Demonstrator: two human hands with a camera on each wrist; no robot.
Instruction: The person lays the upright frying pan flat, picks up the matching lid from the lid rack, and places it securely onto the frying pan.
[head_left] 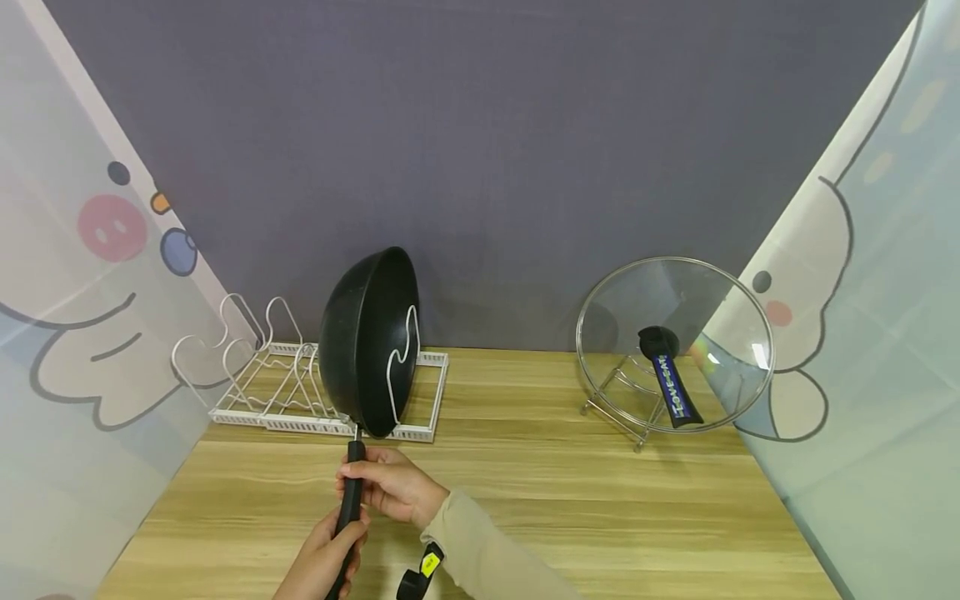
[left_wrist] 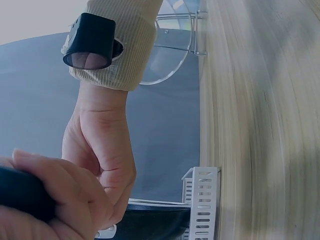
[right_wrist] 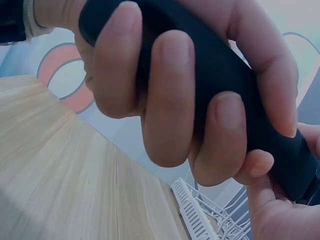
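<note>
A black wok (head_left: 341, 350) stands on its side in a white wire rack (head_left: 435, 400), its opening turned to the right. One wire divider (head_left: 390, 375) rises in front of that opening. The wok's black handle (head_left: 356, 452) points toward me. My left hand (head_left: 326, 550) grips the handle's near part, and its curled fingers (right_wrist: 172, 100) show in the right wrist view. Closer to the wok, my right hand (head_left: 401, 487) pinches the handle between thumb and fingers. Whether the wok's rim bears on the rack's base is hard to tell.
At the right, a large glass lid (head_left: 622, 333) with a black handle (head_left: 671, 383) leans on a small wire stand (head_left: 611, 414). More dividers (head_left: 232, 367) fill the rack's left side. A grey backdrop (head_left: 495, 167) and printed side panels (head_left: 885, 333) surround the wooden tabletop (head_left: 525, 483).
</note>
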